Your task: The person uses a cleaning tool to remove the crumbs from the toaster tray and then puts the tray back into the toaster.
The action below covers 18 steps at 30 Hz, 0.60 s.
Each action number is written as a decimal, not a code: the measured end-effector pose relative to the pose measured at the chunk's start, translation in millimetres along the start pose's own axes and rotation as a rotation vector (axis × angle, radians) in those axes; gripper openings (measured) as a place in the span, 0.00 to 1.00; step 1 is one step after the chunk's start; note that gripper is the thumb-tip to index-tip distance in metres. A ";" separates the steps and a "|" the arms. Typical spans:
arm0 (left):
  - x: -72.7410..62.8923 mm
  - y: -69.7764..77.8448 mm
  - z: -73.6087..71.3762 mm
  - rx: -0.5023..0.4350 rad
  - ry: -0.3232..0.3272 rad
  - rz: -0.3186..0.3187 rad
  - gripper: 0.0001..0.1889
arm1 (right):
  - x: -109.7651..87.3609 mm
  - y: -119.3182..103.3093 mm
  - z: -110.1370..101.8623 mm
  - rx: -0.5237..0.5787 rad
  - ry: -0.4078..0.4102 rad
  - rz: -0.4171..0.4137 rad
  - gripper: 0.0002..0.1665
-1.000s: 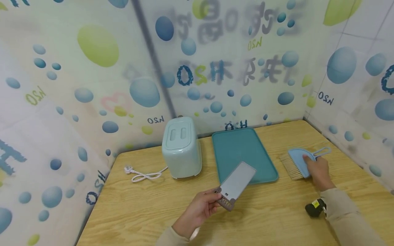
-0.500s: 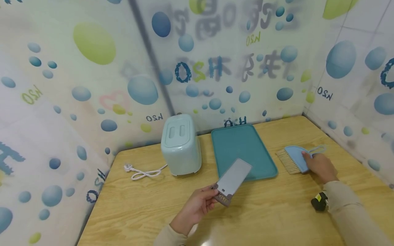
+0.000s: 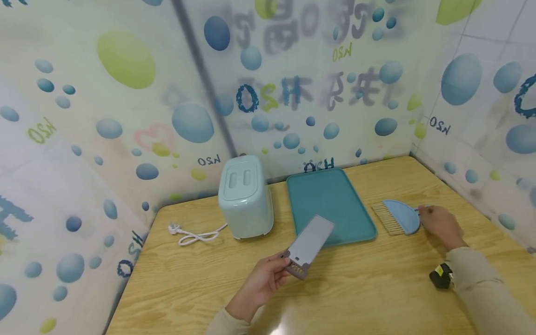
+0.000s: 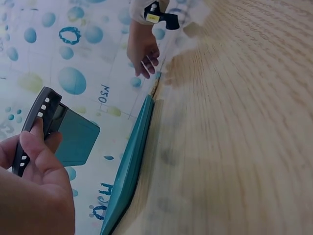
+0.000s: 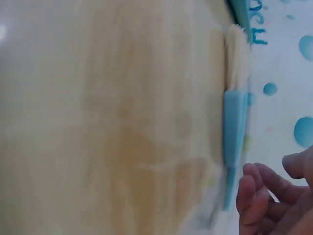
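In the head view my left hand (image 3: pixel 264 279) pinches a toaster crumb tray (image 3: pixel 311 239), a flat grey plate with a brown slotted end. Its plate is held tilted and overlaps the near edge of a teal tray (image 3: pixel 331 200). The left wrist view shows the thumb and fingers on the dark slotted end. At the right, a light-blue hand brush (image 3: pixel 401 215) with pale bristles lies on the table. My right hand (image 3: pixel 441 225) is at the brush's handle, hiding part of it. In the right wrist view its fingers (image 5: pixel 252 196) and thumb are apart, holding nothing.
A mint-green toaster (image 3: pixel 244 200) with its lid on stands left of the teal tray. Its white cord (image 3: pixel 201 236) and plug lie on the wooden table (image 3: pixel 188 288). Patterned walls (image 3: pixel 167 93) rise behind and at the right.
My right hand has let go of the brush and drawn slightly right, off its head. The brush now lies flatter, bristles to the left. The left hand still holds the crumb tray, slightly farther left.
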<state>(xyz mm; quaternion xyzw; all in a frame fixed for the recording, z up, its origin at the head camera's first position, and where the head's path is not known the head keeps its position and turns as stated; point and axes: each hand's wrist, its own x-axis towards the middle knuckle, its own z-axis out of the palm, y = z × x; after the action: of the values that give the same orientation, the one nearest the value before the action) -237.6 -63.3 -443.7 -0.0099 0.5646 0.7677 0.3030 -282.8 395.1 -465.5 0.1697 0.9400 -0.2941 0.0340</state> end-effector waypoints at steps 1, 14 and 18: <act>-0.5 -0.4 -0.9 0.002 0.003 0.002 0.30 | -0.1 -2.1 0.2 0.005 0.013 -0.018 0.43; -11.5 -4.4 -17.7 0.020 0.031 0.020 0.32 | 0.0 -51.7 12.0 0.047 0.095 -0.287 0.41; -14.9 -5.1 -21.3 0.007 0.030 0.015 0.32 | -0.4 -67.2 13.8 0.029 0.089 -0.340 0.41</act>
<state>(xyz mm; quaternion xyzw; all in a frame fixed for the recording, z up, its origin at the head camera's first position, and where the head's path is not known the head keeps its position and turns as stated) -230.0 -87.7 -450.5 -0.0161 0.5717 0.7677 0.2890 -305.7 335.5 -440.4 0.0215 0.9514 -0.3012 -0.0604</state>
